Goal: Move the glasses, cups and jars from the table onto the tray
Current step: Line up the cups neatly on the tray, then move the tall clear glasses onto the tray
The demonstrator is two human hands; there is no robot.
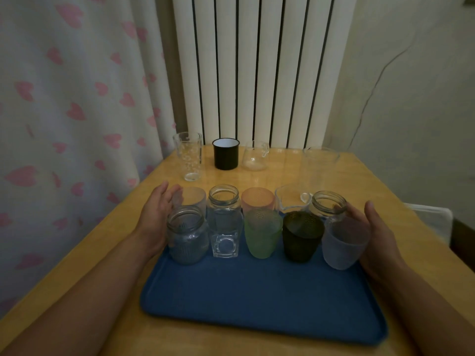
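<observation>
Blue tray [257, 304], near half bare, cups rearward.

The blue tray's [257, 299] near half lies bare. Two packed rows of glasses [262, 235] block its far half; four vessels [226, 154] stand well beyond.

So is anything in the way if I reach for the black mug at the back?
Yes. Two rows of glasses and jars on the blue tray stand between both hands and the black mug, among them the square jar and orange cup.
</observation>
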